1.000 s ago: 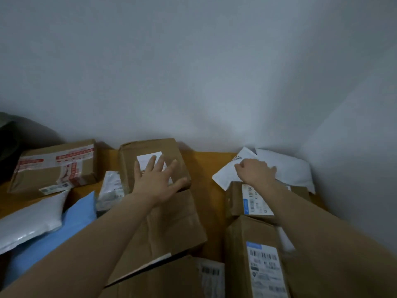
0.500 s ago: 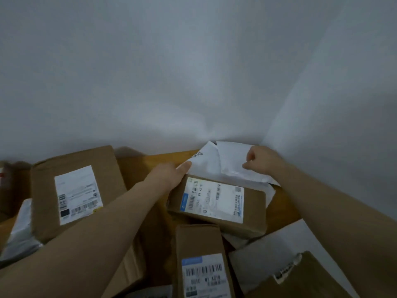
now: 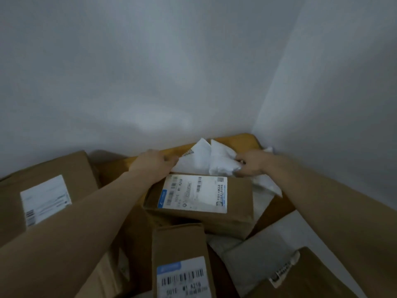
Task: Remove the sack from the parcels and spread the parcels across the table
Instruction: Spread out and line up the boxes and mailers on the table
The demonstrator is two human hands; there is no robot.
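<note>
Fingers (image 3: 169,163) of the left hand (image 3: 153,162) were curled round the left edge of a flat white mailer (image 3: 198,157). The right hand (image 3: 252,165) had a bunch of the crumpled white mailer (image 3: 223,166) pinched tight, so both hands were grasping, neither slack. Nearest the cam, at the bottom edge, lay a narrow brown box (image 3: 178,241) w/ a blue-topped barcode label. To its right was a grey padded mailer (image 3: 253,261), partly under the corner box (image 3: 318,280) at bottom right, which showed a strip of printed tape. Left of the forearms sat a big carton (image 3: 71,168) w/ a white label, text too blurred to read. Mid-pile, the labelled box (image 3: 238,201) lay a bit tilted on top of other parcels, label up, its far edge just below both hands. More white plastic stuck out from under its right end. Behind that, the two white mailers sat side by side, touching, at the far end of the pile near the room corner. Beyond them a bare strip of the orange-brown table (image 3: 236,138) ran up to the pale walls (image 3: 150,82). Parcels were bunched and overlapping at this end, not spread. Couldn't tell a sack apart from the other bags.
</note>
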